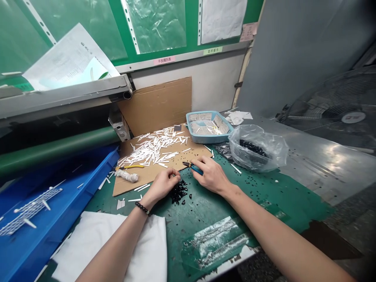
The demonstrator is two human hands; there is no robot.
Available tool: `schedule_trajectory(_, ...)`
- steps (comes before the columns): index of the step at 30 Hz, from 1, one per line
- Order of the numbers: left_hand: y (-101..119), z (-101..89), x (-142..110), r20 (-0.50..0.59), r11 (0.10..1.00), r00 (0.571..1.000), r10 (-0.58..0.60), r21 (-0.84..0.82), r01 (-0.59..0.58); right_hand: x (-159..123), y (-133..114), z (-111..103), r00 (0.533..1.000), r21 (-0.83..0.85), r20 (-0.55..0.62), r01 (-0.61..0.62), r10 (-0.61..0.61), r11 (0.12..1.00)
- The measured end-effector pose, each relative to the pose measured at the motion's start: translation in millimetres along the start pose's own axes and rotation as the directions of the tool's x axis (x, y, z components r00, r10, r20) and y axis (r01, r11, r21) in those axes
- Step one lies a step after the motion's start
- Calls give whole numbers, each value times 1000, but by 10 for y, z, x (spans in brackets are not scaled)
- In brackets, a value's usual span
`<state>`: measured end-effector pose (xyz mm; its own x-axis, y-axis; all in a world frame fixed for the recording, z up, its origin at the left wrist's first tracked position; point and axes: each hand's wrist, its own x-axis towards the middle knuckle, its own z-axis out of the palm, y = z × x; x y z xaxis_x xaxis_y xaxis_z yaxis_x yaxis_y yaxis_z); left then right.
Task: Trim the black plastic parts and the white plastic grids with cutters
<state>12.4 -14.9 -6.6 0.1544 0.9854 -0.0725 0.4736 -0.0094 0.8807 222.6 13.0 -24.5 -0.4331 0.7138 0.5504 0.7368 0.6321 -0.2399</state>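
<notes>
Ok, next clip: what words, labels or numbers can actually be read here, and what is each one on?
Pink label on the metal rail: "不良履歷表", as best it reads.
Green label: Chinese characters, too blurred to quote.
Printed sheet, pink note: too small to read.

Green workbench mat [205, 219], cardboard [141, 180], black pieces [179, 192]

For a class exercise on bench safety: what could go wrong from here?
The blue-handled side cutters in the right hand could nip the left hand, close beside them. Small black pieces scattered on the green mat might roll off or mix with the white strips on the cardboard.
</notes>
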Motion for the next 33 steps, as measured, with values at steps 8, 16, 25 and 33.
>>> schedule_trajectory(8, -75, -23, -38, -30, 946, 995, 94, 313, -80, -10, -10, 25, 999, -13, 6, 36, -36, 999)
schedule_trajectory(16, -106, -69, -5, 38, 927, 987, 155, 341, -158, -2, 2, 45, 999, 1, 7, 50, -50, 999)
schedule_trajectory(25, -108, -124, 4, 58, 929, 998, -1, -369, 22, -5, -98, -24, 985, -62, 40, 169, -167, 984)
schedule_trajectory(33, -94, -129, -36, 178, 810, 983, -42, -571, 138, -13, -151, -31, 977, -81, 59, 207, -203, 975)
